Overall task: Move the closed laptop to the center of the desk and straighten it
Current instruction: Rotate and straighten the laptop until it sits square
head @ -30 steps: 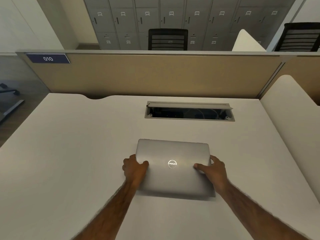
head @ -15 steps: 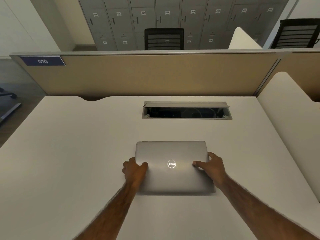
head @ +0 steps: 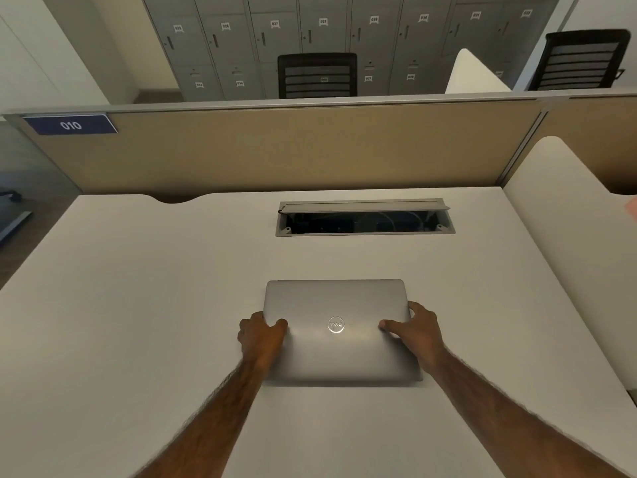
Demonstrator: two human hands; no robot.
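A closed silver laptop (head: 339,305) with a round logo on its lid lies flat on the white desk (head: 138,305), roughly mid-desk, its edges about parallel to the desk's back edge. My left hand (head: 262,334) grips the laptop's left side, thumb on the lid and fingers curled around the edge. On the right side, my right hand (head: 418,331) holds it the same way, thumb on top. Both forearms reach in from the bottom of the view.
An open cable box (head: 365,219) is sunk in the desk just behind the laptop. A tan partition (head: 293,150) with a blue "010" label (head: 70,125) closes the back. A white side panel (head: 568,208) bounds the right; chairs and lockers stand beyond.
The laptop has turned slightly from a small skew to sit square with the desk. Both hands have kept their grip on its sides.
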